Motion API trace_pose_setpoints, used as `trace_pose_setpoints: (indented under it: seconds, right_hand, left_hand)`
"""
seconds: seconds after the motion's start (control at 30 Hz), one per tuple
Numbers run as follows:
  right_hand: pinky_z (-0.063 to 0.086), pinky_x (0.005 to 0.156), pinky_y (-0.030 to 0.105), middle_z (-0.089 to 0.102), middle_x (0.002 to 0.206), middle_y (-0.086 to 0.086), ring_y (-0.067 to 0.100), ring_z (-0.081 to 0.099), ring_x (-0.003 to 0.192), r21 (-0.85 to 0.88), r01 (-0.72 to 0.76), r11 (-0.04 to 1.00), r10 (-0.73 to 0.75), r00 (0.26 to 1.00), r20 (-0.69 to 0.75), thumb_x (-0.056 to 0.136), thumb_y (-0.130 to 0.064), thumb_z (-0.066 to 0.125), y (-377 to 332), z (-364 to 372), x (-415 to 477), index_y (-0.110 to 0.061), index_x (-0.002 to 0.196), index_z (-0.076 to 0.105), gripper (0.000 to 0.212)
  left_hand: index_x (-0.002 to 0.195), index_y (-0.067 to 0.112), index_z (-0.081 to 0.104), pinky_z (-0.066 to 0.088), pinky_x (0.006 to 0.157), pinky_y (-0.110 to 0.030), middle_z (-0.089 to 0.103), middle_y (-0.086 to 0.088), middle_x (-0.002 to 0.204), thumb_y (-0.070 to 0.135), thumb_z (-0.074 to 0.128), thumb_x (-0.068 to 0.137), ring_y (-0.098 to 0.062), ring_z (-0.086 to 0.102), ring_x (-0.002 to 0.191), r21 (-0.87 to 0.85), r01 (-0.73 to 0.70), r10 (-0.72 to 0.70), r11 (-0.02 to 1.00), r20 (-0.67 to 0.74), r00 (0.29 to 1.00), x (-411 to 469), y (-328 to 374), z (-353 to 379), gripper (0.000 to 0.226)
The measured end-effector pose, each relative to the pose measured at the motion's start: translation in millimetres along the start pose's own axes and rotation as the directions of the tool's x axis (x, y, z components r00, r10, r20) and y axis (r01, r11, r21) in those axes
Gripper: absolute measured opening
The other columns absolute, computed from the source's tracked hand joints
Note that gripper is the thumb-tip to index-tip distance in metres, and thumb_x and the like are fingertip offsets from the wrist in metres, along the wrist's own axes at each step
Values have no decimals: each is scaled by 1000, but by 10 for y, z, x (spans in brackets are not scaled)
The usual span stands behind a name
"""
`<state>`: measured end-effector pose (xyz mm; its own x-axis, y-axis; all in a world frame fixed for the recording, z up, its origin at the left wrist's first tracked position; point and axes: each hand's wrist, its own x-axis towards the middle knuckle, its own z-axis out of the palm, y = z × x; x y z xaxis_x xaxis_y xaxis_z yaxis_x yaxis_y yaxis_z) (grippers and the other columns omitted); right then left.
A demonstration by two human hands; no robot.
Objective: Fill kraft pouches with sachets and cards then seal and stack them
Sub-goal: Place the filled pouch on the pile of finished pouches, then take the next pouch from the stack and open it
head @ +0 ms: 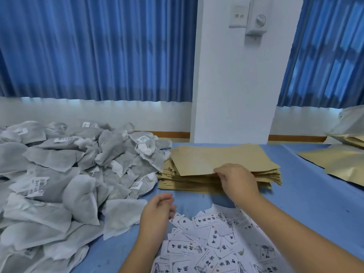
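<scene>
A stack of flat kraft pouches [216, 174] lies mid-table. My right hand [237, 181] pinches the near edge of the top kraft pouch [222, 157] and lifts it slightly off the stack. My left hand [157, 211] hovers over the blue table beside the cards, fingers loosely curled and holding nothing. A large heap of grey-white sachets [59, 184] with barcode labels covers the left side. White printed cards [212, 245] lie scattered in a pile at the front, between my forearms.
More kraft pouches [340, 162] lie at the right edge, with a pale bag behind them. The blue table cover [307, 203] shows between the piles. A white pillar [234, 95] and blue curtains stand behind the table.
</scene>
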<state>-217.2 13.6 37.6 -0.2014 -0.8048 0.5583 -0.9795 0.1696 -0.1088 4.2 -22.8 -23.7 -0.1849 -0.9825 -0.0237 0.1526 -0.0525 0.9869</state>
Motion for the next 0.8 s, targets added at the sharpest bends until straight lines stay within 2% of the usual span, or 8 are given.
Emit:
trace_pose_setpoints:
  seconds: [0.1,0.17,0.27,0.37,0.47,0.6,0.7,0.8]
  right_hand:
    - [50,85,24,73,91,-2,21,65,89,349,43,936,17,986,-165,84,1,65,120,-164,-50,-13,90,78,20]
    - [44,86,12,71,89,-9,14,65,89,569,-56,821,136,986,-98,82,10,61,180,-297,-75,-15,83,77,30]
    - [48,71,10,72,81,-11,4,65,83,762,-279,585,253,955,155,81,16,46,313,-522,-113,-20,69,74,47]
    - [45,59,10,74,74,-3,5,64,74,788,-388,478,290,916,276,84,9,43,508,-732,-122,-13,71,73,39]
    - [41,61,17,68,66,-6,2,59,66,652,-408,639,238,911,338,90,-8,53,664,-820,-136,-18,83,71,22]
    - [38,56,10,55,70,-10,4,48,60,425,-252,870,84,923,375,77,-4,64,674,-825,-120,-30,88,64,28]
    - [36,68,3,47,94,-14,-4,49,84,274,-90,957,-18,929,371,75,-1,59,608,-769,-52,-39,99,55,45]
    - [35,73,3,38,97,-17,-6,46,92,266,-47,963,-51,935,350,75,3,49,486,-741,3,-36,109,55,52]
  left_hand:
    - [111,5,59,54,74,-36,68,-17,108,21,49,99,-27,73,86,-492,156,-136,857,76,988,17,107,-2,22]
    - [123,6,51,57,72,-48,62,-23,116,38,43,101,-37,70,91,-684,251,-194,685,161,968,15,150,-43,40]
    - [131,22,42,58,70,-57,62,-29,117,58,36,97,-45,66,98,-780,321,-197,537,254,947,14,194,-150,50]
    - [137,18,39,56,75,-55,65,-25,118,61,34,95,-41,67,101,-699,393,-193,597,350,916,19,245,-210,60]
    - [135,7,41,61,66,-43,67,-22,116,52,53,86,-35,71,87,-476,440,-265,761,390,882,-32,288,-117,68]
    - [125,-2,55,59,64,-36,61,-23,112,43,61,81,-31,68,76,-343,471,-288,813,466,836,-161,286,86,63]
    - [121,-5,60,60,76,-45,65,-24,117,28,64,81,-40,67,98,-258,421,-257,870,493,831,-229,254,196,52]
    - [120,-2,59,60,67,-45,66,-25,115,20,61,84,-41,66,103,-267,397,-225,878,503,835,-292,234,250,42]
